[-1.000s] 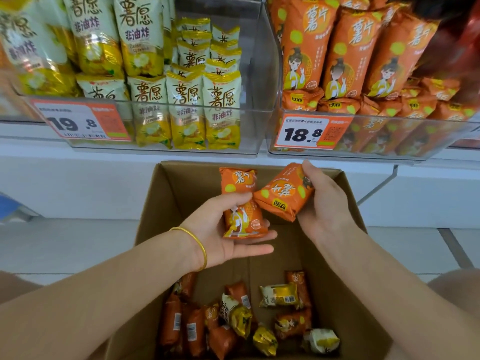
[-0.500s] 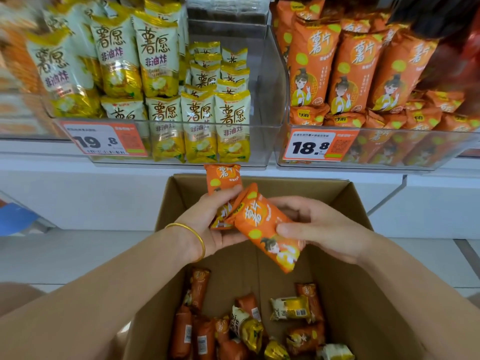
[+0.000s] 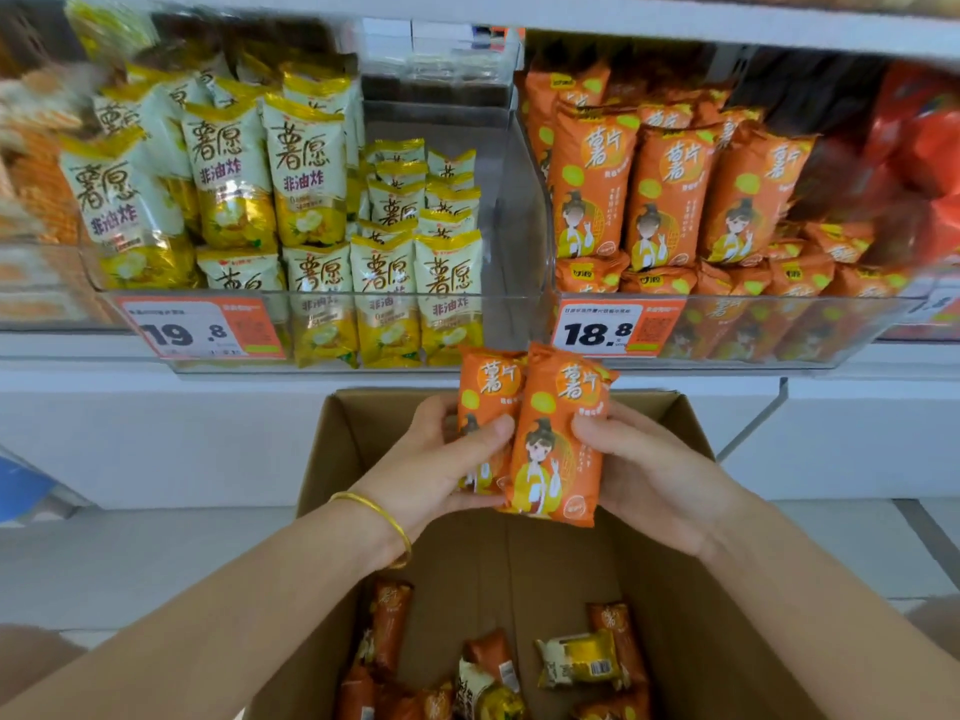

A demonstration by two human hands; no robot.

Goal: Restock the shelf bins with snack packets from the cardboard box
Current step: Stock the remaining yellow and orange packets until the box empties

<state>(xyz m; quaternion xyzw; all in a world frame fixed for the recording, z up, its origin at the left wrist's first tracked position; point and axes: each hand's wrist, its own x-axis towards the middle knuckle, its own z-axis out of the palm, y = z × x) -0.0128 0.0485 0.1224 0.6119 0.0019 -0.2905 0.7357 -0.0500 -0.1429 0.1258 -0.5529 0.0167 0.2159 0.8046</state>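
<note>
Overhead, a white shelf [image 3: 883, 379] spans the top half of the frame. Two clear bins on it: left bin [image 3: 511, 330] stocked with yellow-and-white packets [image 3: 306, 174], right bin [image 3: 857, 337] with orange packets [image 3: 670, 194] standing upright above smaller ones.

Open cardboard box [image 3: 519, 574] at lower centre, below the shelf edge. Loose packets on its floor, mostly orange [image 3: 389, 626], one yellow [image 3: 576, 659].

Both hands are raised over the box mouth. Left hand [image 3: 441, 470] grips one small orange snack packet [image 3: 488, 392], thumb across its front. Right hand [image 3: 649, 470] grips a second orange packet [image 3: 556, 433], fingers curled round its right edge. The two packets are upright, side by side and touching, the right one overlapping the left, tops just below the right bin's front.

Price tags on the bin fronts: 19.8 [image 3: 202, 330] left, 18.8 [image 3: 613, 330] right. Gold bangle [image 3: 384, 517] on the left wrist.
</note>
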